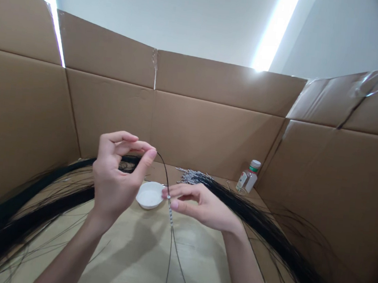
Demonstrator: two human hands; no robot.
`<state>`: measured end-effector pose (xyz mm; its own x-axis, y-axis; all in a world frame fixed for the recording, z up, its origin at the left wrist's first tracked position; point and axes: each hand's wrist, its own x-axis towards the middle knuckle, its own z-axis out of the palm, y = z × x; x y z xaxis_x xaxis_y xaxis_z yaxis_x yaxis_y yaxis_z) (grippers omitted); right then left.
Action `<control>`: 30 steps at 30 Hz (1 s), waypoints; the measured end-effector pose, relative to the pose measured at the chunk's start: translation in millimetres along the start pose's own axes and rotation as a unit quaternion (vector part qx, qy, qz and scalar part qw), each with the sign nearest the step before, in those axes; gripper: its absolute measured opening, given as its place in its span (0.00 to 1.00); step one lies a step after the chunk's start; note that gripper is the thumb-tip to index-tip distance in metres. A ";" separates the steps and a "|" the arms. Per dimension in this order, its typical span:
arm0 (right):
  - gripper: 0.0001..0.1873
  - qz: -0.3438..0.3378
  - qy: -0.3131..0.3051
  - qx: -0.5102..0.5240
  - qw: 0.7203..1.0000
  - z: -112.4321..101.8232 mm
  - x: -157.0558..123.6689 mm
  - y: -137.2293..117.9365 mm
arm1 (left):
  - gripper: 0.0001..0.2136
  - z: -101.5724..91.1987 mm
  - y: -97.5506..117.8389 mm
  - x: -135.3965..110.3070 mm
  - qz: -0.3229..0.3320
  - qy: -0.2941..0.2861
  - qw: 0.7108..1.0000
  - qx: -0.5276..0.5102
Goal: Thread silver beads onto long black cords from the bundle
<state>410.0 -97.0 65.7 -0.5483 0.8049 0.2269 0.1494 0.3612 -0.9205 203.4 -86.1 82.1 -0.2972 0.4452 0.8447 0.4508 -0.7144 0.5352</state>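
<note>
My left hand [117,177] is raised over the table, thumb and forefinger pinched on the top of a thin black strand [165,175]. The strand arcs down to my right hand [199,203], whose thumb and forefinger pinch it at a small white bead [169,196]. Below that pinch several small pale beads [170,216] sit on the strand, which then hangs down toward me in two thin lines. A small white bowl [150,194] stands on the table just behind and between my hands.
Long bundles of black strands [267,231] sweep across the table [150,254] on both sides. A pile of beaded strands [194,176] lies at the back. A small clear bottle with a white cap [248,177] stands at the back right. Cardboard walls [210,130] enclose the table.
</note>
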 end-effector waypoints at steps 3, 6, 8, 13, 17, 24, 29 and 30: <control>0.20 -0.038 0.173 -0.037 0.983 6.0 0.3 -1.7 | 0.14 -5.2 7.4 -3.9 -0.023 -0.106 0.994 0.006; 0.19 -0.072 0.216 0.040 0.973 17.7 1.2 -4.6 | 0.14 -7.6 13.5 -7.1 -0.032 -0.191 0.981 -0.004; 0.16 -0.075 0.220 0.067 0.970 24.4 1.4 -6.6 | 0.14 -7.5 15.3 -8.7 -0.041 -0.226 0.973 -0.010; 0.10 -0.089 0.239 0.091 0.963 29.8 1.5 -7.3 | 0.12 -6.2 15.6 -10.2 -0.062 -0.242 0.968 0.013; 0.08 -0.098 0.252 0.124 0.955 28.8 3.1 -5.6 | 0.10 -1.8 7.5 -5.8 -0.062 -0.258 0.964 -0.004; 0.08 -0.103 0.285 0.151 0.941 24.6 2.7 -8.8 | 0.15 40.1 -95.4 0.8 -0.113 -0.414 0.900 0.076; 0.07 -0.096 0.278 0.143 0.945 24.9 1.9 -10.6 | 0.14 59.4 -162.3 -36.6 -0.176 -0.580 0.776 0.177; 0.07 -0.095 0.278 0.140 0.946 25.0 1.8 -10.7 | 0.15 61.1 -168.3 -44.2 -0.183 -0.596 0.757 0.197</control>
<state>386.8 -111.2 68.0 -0.0152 0.8889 0.4578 -0.1744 0.4485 -0.8766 192.1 47.5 -44.6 0.4007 0.9130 -0.0766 0.8080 -0.3127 0.4993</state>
